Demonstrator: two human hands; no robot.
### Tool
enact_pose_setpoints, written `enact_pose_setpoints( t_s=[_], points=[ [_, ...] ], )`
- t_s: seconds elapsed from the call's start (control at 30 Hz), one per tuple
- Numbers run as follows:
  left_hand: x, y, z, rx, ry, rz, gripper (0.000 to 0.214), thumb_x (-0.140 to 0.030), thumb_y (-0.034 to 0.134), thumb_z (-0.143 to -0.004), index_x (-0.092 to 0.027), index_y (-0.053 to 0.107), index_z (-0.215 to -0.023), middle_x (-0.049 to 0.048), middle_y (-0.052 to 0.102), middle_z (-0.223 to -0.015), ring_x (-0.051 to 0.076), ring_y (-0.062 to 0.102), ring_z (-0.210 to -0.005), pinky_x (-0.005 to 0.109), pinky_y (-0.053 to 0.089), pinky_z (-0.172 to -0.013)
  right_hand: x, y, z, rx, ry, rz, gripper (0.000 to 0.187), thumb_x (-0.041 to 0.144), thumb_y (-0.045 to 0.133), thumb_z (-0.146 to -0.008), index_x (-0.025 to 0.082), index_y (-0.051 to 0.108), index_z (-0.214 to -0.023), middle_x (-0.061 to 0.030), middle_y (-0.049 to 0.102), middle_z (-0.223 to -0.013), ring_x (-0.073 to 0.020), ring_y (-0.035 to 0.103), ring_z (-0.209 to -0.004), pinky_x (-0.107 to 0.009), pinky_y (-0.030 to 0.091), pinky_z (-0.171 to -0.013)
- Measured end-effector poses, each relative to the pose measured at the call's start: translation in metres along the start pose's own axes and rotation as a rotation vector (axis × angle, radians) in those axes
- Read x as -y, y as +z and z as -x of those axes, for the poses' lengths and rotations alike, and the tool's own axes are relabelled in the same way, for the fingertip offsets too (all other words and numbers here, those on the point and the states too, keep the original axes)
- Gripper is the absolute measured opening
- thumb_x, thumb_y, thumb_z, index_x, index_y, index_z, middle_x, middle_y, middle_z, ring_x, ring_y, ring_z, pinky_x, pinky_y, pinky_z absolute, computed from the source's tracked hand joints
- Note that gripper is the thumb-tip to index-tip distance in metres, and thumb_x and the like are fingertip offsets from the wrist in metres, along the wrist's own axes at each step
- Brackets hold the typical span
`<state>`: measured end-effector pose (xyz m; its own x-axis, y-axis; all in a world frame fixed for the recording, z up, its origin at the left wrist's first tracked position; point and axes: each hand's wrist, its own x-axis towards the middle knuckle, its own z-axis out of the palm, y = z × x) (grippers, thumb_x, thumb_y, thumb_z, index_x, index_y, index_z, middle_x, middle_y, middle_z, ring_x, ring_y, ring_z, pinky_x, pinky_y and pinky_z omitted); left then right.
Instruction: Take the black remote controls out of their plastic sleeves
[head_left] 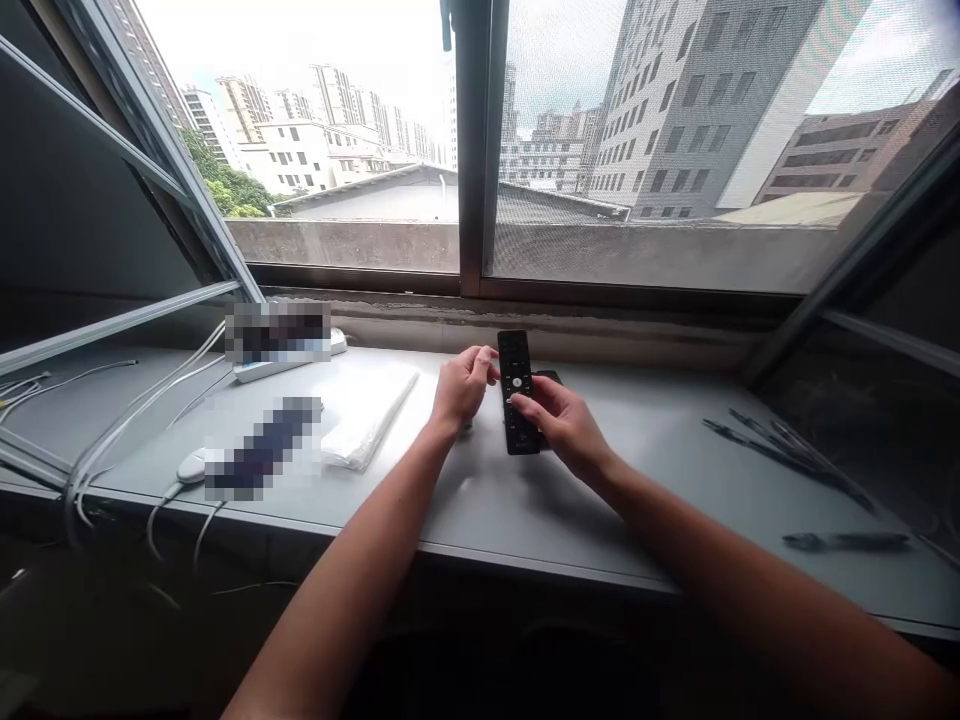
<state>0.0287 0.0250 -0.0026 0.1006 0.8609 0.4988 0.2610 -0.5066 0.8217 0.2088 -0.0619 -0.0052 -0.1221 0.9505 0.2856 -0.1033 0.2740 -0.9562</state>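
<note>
A black remote control (514, 350) with a pale round button stands nearly upright over the table, its button side facing me. My right hand (561, 418) is closed on its right side, thumb across the front below the round button. Just left of the remote is my left hand (465, 385), fingers curled in with the thumb against them; whatever they may hold is hidden. Behind my right hand a dark object (551, 377) shows only in part. White plastic bags (367, 420) lie flat to the left of my left hand.
On the grey table (637, 540), a white power strip (289, 365) sits at the back left, partly blurred out. White cables (120, 430) hang over the front left edge. Dark cables (787, 450) lie at the right. A window (480, 150) rises behind, with slanted metal frames at both sides.
</note>
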Motion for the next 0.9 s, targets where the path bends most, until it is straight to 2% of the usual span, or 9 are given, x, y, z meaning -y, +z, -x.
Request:
enact_pose_setpoints(
  t_s=[0.13, 0.2, 0.33, 0.47, 0.57, 0.67, 0.77, 0.83, 0.9],
  points=[
    [-0.005, 0.001, 0.001, 0.053, -0.015, 0.084, 0.045, -0.055, 0.053, -0.109, -0.02, 0.073, -0.129, 0.0014, 0.075, -0.08, 0.017, 0.072, -0.071, 0.026, 0.054, -0.063, 0.004, 0.0, -0.004, -0.062, 0.258, -0.155, 0.07, 0.043, 0.09, -0.087, 0.024, 0.063, -0.149, -0.0052, 0.083, -0.103, -0.0239, 0.077, -0.091, -0.034, 0.062, -0.078],
    [-0.007, 0.001, 0.001, 0.071, -0.043, 0.067, 0.048, -0.056, 0.055, -0.108, -0.02, 0.071, -0.135, 0.0002, 0.075, -0.077, 0.017, 0.072, -0.068, 0.026, 0.055, -0.066, 0.005, -0.001, -0.005, -0.054, 0.351, -0.249, 0.06, 0.039, 0.088, -0.089, 0.022, 0.067, -0.142, -0.005, 0.081, -0.096, -0.0212, 0.075, -0.079, -0.03, 0.06, -0.066],
    [-0.01, -0.001, 0.003, 0.106, -0.087, 0.017, 0.047, -0.058, 0.053, -0.108, -0.02, 0.077, -0.12, 0.0004, 0.076, -0.071, 0.016, 0.071, -0.06, 0.027, 0.056, -0.069, 0.009, -0.006, -0.007, -0.013, 0.459, -0.41, 0.023, 0.036, 0.076, -0.099, 0.018, 0.077, -0.112, -0.0064, 0.076, -0.085, -0.0145, 0.062, -0.058, -0.027, 0.056, -0.054],
    [-0.011, 0.0, 0.004, 0.172, -0.127, 0.029, 0.054, -0.065, 0.052, -0.107, -0.019, 0.081, -0.102, 0.0024, 0.075, -0.067, 0.016, 0.067, -0.053, 0.028, 0.055, -0.064, 0.013, -0.008, -0.007, -0.025, 0.526, -0.486, 0.02, 0.035, 0.07, -0.106, 0.017, 0.078, -0.103, -0.0072, 0.076, -0.086, -0.0126, 0.061, -0.057, -0.025, 0.059, -0.057],
    [-0.008, 0.002, 0.004, 0.201, -0.122, 0.047, 0.05, -0.063, 0.058, -0.105, -0.019, 0.08, -0.093, 0.0029, 0.076, -0.07, 0.015, 0.066, -0.054, 0.027, 0.053, -0.06, 0.015, -0.007, -0.005, 0.031, 0.505, -0.433, 0.02, 0.035, 0.071, -0.105, 0.016, 0.077, -0.111, -0.0079, 0.078, -0.091, -0.0134, 0.066, -0.06, -0.025, 0.06, -0.057],
    [-0.002, 0.001, 0.002, 0.157, -0.124, 0.031, 0.035, -0.05, 0.063, -0.104, -0.02, 0.08, -0.096, 0.0027, 0.077, -0.075, 0.017, 0.069, -0.06, 0.028, 0.054, -0.063, 0.014, -0.004, -0.002, 0.114, 0.442, -0.364, 0.039, 0.033, 0.075, -0.102, 0.018, 0.07, -0.138, -0.0097, 0.081, -0.104, -0.0168, 0.075, -0.066, -0.028, 0.064, -0.061],
    [0.004, -0.002, -0.001, 0.069, -0.128, -0.115, 0.026, -0.037, 0.062, -0.104, -0.02, 0.08, -0.113, 0.004, 0.079, -0.081, 0.02, 0.073, -0.068, 0.031, 0.056, -0.072, 0.009, 0.0, 0.0, 0.13, 0.399, -0.296, 0.079, 0.028, 0.079, -0.1, 0.023, 0.042, -0.169, -0.0091, 0.083, -0.104, -0.0207, 0.08, -0.068, -0.033, 0.067, -0.064],
    [0.006, -0.004, -0.002, 0.03, -0.114, -0.249, 0.028, -0.034, 0.062, -0.105, -0.021, 0.079, -0.122, 0.0063, 0.081, -0.087, 0.022, 0.075, -0.076, 0.033, 0.056, -0.079, 0.005, 0.002, 0.001, 0.132, 0.392, -0.261, 0.092, 0.026, 0.079, -0.099, 0.026, 0.029, -0.176, -0.0074, 0.084, -0.101, -0.0217, 0.081, -0.067, -0.035, 0.068, -0.065],
    [0.008, -0.005, -0.003, 0.029, -0.102, -0.355, 0.028, -0.033, 0.06, -0.105, -0.021, 0.079, -0.123, 0.0092, 0.083, -0.096, 0.026, 0.077, -0.087, 0.036, 0.057, -0.087, 0.003, 0.003, 0.002, 0.155, 0.401, -0.237, 0.09, 0.028, 0.079, -0.1, 0.027, 0.032, -0.176, -0.0068, 0.084, -0.1, -0.0213, 0.081, -0.066, -0.034, 0.069, -0.063]
  ],
)
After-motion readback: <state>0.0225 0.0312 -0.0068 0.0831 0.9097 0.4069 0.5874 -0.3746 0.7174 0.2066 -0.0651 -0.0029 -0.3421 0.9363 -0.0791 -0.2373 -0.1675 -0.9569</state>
